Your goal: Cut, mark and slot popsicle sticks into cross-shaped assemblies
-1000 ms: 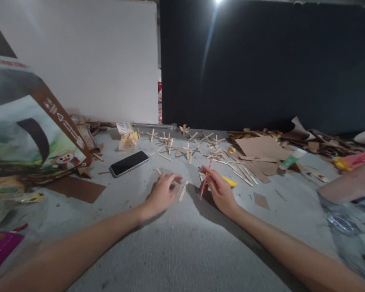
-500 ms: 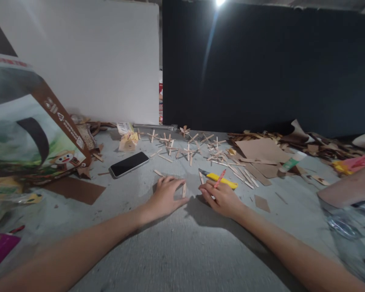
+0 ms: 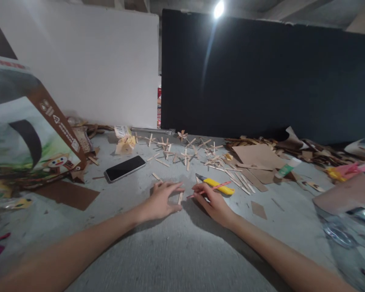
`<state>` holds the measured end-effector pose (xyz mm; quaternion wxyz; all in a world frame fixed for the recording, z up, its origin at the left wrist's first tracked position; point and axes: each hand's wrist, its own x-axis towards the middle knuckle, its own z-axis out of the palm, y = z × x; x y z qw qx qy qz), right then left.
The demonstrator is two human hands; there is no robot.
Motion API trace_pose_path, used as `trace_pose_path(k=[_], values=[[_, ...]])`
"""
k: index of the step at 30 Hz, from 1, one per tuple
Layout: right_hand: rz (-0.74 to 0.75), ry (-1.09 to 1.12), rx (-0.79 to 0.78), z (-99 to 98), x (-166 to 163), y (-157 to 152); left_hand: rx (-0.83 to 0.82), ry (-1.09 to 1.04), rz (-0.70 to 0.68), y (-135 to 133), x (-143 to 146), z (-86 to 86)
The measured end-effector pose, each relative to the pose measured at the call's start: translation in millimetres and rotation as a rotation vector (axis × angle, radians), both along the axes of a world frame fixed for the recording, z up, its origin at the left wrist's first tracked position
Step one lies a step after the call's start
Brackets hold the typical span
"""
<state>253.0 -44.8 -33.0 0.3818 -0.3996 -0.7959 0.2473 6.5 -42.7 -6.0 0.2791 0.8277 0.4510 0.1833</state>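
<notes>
My left hand point(image 3: 162, 200) rests on the grey table with thumb and index finger curved round the two ends of a short wooden stick point(image 3: 180, 197), which lies flat between them. A red patterned pencil point(image 3: 208, 189) is in my right hand point(image 3: 214, 202), pinched between thumb and fingers. It lies low and slanted, its left end pointing toward the short stick. Just behind my right hand lies a yellow utility knife point(image 3: 220, 185), next to a pale stick partly hidden by the fingers. Another small wooden stick point(image 3: 156, 177) lies behind my left hand.
Crossed wooden stick pieces point(image 3: 185, 154) stand at the back, with loose sticks point(image 3: 241, 180) to the right. A phone point(image 3: 124, 168) lies left. Cardboard sheets point(image 3: 255, 156), a glue stick point(image 3: 287, 168) and a clear plastic item point(image 3: 340, 235) are rightward; a printed bag point(image 3: 33, 129) stands left.
The pencil in my right hand has swung from steep to nearly flat, its lower end now left of the fingers. My left hand stays around the short stick. The view has tilted slightly upward.
</notes>
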Motion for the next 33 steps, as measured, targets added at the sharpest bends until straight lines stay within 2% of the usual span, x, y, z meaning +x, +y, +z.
trace_pose_path(k=[6,16,28,33], values=[[-0.015,0.057,0.002,-5.8,-9,2,0.061,-0.003,0.046,-4,6,-9.8],[-0.027,0.046,-0.017,-8.2,-17,5,0.020,-0.015,0.080,-5,10,-0.8],[0.042,0.055,-0.083,-6.9,-17,6,0.005,0.004,0.082,-4,9,-5.0],[-0.012,0.059,-0.131,-5.8,-18,8,0.013,0.009,0.096,-5,11,-2.6]])
